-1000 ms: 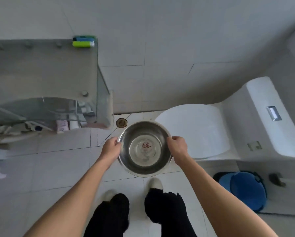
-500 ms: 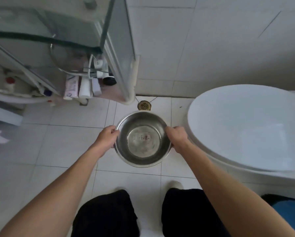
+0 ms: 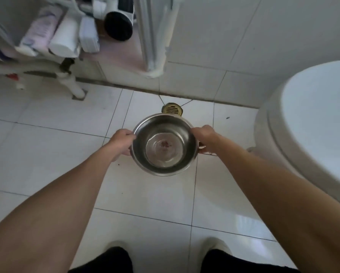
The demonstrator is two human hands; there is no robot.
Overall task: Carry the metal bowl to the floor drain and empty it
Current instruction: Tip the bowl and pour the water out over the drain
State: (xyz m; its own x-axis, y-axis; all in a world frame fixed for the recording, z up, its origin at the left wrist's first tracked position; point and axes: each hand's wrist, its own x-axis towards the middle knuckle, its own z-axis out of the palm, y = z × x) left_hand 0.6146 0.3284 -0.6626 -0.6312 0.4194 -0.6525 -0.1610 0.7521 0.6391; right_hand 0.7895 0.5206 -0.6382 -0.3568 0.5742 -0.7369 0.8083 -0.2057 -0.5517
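Observation:
A round metal bowl [image 3: 164, 144] hangs level over the white floor tiles, with clear water and a few small red bits at its bottom. My left hand [image 3: 121, 141] grips its left rim and my right hand [image 3: 203, 137] grips its right rim. The brass floor drain [image 3: 172, 109] lies in the floor just beyond the bowl's far edge, close to the wall; the bowl's rim covers its near edge.
A white toilet [image 3: 311, 123] with its lid down stands at the right. At upper left a rack holds bottles [image 3: 64, 34] above a white drain pipe [image 3: 72, 83], beside a metal post [image 3: 153, 36]. My feet show at the bottom edge.
The view has dropped closer to the floor and forward. The bowl, held in both hands, has come lower and nearer the drain, which now sits just past its rim.

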